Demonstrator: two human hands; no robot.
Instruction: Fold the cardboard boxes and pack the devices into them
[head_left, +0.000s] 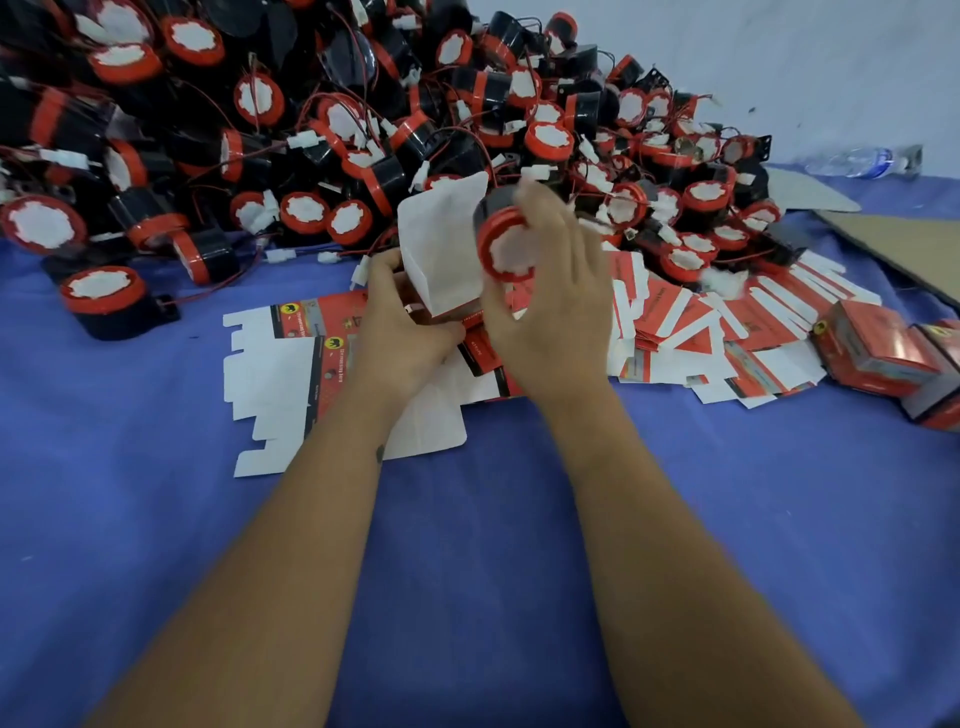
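You're at a packing station in a small workshop or factory, not a home. Across the top of the frame a heap of identical black-and-red devices (322, 119) with loose wires lies in bulk on a worktop (156, 519) covered in blue cloth. At centre and right lie stacks of flat printed box blanks (280, 364), all the same red-and-white design, and a few folded boxes (878, 348) sit at the right edge. A cardboard sheet (904, 244) and a plastic bottle (857, 161) lie at upper right against a plain pale wall (779, 52).
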